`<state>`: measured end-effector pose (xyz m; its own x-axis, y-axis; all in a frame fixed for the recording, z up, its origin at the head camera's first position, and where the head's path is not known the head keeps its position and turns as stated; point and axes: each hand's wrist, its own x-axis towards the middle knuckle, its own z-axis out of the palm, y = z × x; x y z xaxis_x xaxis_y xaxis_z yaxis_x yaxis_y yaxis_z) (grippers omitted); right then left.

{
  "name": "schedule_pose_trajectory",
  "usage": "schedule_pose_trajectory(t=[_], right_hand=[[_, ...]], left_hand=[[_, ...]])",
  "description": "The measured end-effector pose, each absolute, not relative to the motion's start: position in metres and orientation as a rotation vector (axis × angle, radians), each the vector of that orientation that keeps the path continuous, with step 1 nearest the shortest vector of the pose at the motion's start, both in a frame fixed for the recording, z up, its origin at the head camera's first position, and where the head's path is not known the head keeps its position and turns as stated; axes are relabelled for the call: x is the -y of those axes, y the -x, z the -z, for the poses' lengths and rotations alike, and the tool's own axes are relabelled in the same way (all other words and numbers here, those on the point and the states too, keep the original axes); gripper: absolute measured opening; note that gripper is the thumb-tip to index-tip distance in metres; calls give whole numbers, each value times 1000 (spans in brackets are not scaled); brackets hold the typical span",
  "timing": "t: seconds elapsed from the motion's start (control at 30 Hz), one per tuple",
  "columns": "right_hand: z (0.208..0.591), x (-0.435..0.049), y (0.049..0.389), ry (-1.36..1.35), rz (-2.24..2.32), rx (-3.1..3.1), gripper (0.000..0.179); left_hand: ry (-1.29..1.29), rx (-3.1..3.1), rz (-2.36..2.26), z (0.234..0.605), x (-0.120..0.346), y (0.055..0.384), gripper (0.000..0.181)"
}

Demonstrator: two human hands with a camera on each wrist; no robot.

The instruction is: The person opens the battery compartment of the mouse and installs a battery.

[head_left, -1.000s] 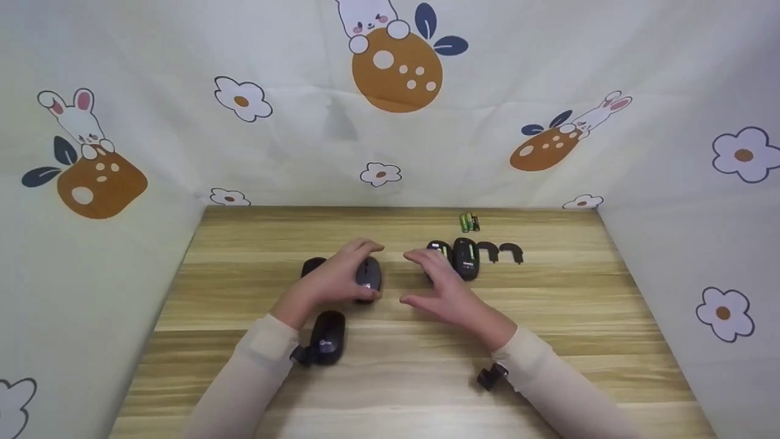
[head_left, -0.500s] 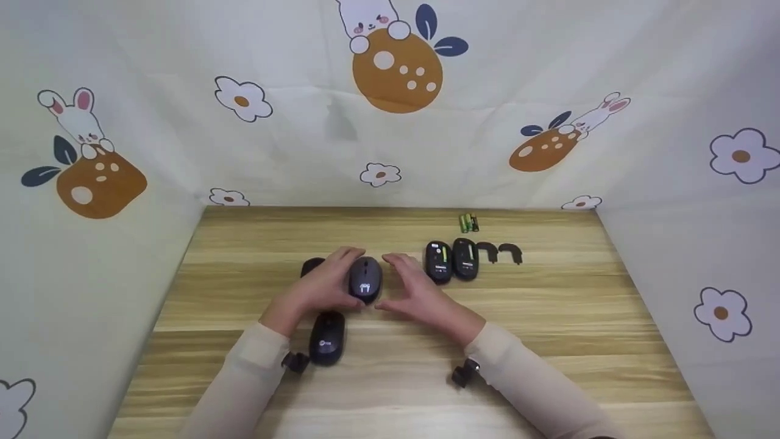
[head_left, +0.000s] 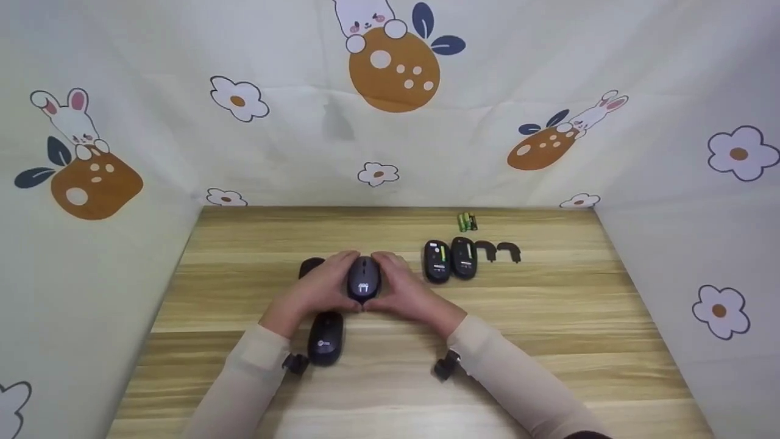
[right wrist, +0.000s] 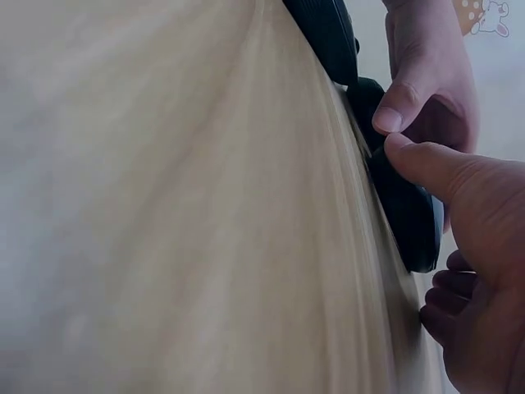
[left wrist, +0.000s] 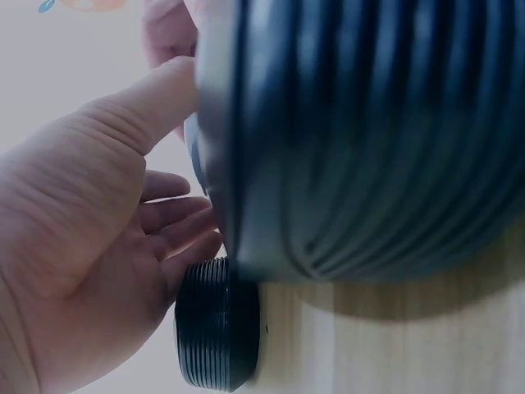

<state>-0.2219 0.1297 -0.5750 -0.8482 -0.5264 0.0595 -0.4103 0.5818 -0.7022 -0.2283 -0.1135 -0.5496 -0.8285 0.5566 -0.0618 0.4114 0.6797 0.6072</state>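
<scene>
A dark computer mouse [head_left: 364, 281] with a pale logo lies upright on the wooden table between both hands. My left hand [head_left: 320, 285] grips its left side, fingers curved toward the far end and thumb at the near end. From the right, my right hand [head_left: 407, 289] holds it in the same way. The right wrist view shows the two thumb tips meeting at the near end of the gripped mouse [right wrist: 406, 209]. A second mouse [head_left: 326, 339] lies just below the left hand; its ribbed side [left wrist: 369, 139] looms large in the left wrist view.
Another mouse [head_left: 311, 266] is partly hidden behind the left hand. To the right, two upturned mice [head_left: 437, 262] show batteries inside, beside two black curved covers [head_left: 509, 251]. Loose batteries [head_left: 467, 222] lie near the back edge. Patterned cloth [head_left: 292, 146] encloses the table [head_left: 548, 311].
My right hand has moved left from near the upturned mice to the grey mouse and now grips its right side. My left hand has shifted slightly left, still beside that mouse.
</scene>
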Motion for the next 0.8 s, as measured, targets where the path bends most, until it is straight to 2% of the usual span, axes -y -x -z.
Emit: schedule_pose_trajectory(t=[0.27, 0.53, 0.8], right_hand=[[576, -127, 228, 836, 1069, -2626, 111], [578, -132, 230, 861, 1129, -2605, 104], [573, -147, 223, 874, 1224, -2559, 105]], left_hand=[[-857, -2647, -912, 554, 110, 232, 95], [-883, -2662, -906, 554, 108, 232, 93], [-892, -2677, -957, 555, 104, 226, 104]])
